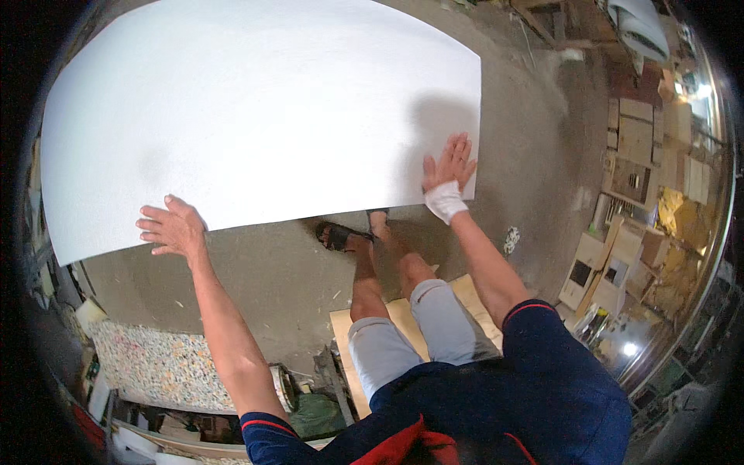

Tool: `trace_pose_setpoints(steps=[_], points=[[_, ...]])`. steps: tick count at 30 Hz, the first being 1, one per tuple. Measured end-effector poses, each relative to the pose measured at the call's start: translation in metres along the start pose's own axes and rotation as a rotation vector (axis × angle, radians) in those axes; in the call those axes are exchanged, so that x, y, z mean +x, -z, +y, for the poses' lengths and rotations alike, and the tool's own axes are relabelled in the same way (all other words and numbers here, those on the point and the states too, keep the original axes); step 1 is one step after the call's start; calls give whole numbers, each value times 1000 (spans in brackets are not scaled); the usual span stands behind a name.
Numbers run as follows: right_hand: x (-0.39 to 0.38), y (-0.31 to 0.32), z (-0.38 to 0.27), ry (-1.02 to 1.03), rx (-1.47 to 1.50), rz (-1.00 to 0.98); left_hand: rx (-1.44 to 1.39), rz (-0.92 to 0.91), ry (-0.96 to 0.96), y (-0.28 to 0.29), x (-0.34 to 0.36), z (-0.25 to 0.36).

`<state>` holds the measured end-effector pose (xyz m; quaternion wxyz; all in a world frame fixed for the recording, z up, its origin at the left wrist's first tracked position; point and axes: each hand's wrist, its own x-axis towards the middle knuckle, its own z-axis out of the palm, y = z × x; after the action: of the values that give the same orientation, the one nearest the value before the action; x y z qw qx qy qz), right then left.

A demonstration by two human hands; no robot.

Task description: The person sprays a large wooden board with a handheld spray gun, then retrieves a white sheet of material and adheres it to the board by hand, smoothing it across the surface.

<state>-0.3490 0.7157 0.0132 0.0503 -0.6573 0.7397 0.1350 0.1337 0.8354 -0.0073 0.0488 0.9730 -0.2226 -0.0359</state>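
Observation:
A large white sheet [271,116] with a smooth flat face spreads across the upper left and middle of the view. Near its close left edge lies my left hand [174,226], flat with the fingers spread. My right hand [449,164] rests flat by the close right corner, fingers stretched out, with a white wrap [446,201] around the wrist. Neither hand grips anything. A soft shadow falls on the sheet around the right hand. What holds the sheet up underneath is hidden.
Brown floor [535,155] shows right of the sheet. My sandalled foot [337,236] is at its close edge. A speckled foam roll [159,364] lies lower left, beside a green bag [318,416]. Cardboard and wooden pieces [635,147] crowd the right side. A wooden board [353,364] is beneath my legs.

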Motion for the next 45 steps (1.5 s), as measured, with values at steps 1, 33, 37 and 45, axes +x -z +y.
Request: trace_pose_setpoints(steps=[1,33,37,45], points=[[-4,-4,-14,28,13,56,-7,-5,1,1,1,0],[227,74,-58,528,136,153,82,-158,-445,-12,-122,199],[255,69,-4,214,206,133,89,-147,-438,-15,-121,200],[254,51,-17,-109,-12,168,-15,-375,-741,6,-111,235]])
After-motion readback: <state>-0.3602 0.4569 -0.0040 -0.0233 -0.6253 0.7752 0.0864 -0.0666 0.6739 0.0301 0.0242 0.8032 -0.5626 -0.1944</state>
